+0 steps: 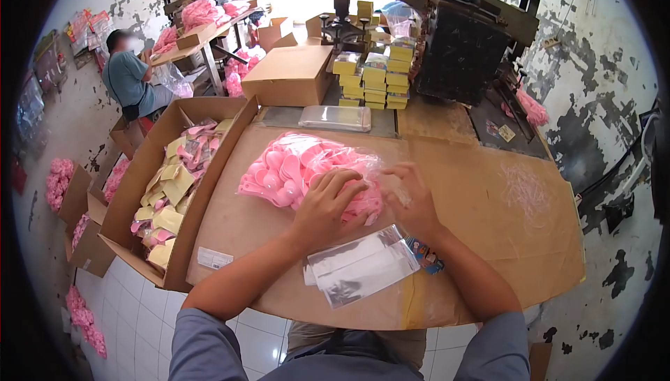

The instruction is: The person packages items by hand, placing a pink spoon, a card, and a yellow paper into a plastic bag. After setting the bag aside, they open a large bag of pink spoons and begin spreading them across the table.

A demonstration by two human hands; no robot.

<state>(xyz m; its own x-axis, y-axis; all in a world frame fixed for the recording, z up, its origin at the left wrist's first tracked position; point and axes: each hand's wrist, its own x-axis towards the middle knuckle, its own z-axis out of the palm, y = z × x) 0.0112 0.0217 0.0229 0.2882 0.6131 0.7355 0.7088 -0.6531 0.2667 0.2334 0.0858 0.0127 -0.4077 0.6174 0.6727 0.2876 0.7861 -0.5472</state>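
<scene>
A clear plastic bag [296, 142] full of pink plastic spoons [283, 172] lies on the cardboard-covered table. My left hand [329, 203] is over the bag's right part, its fingers bent around the loose plastic. At the bag's right end, my right hand [413, 199] has curved fingers at the clear film; slight blur softens the fingertips. Just below the hands lie flat clear plastic sleeves [363, 266], overlapping each other. A blue printed card [426, 255] shows partly from under my right forearm.
Left of the table stands a long open carton [241, 119] of yellow cards and pink spoons. Behind are a closed box [289, 70], stacked yellow packs [375, 77] and a black machine [464, 49]. Clear strands [525, 192] lie at right. A co-worker [132, 77] sits at left.
</scene>
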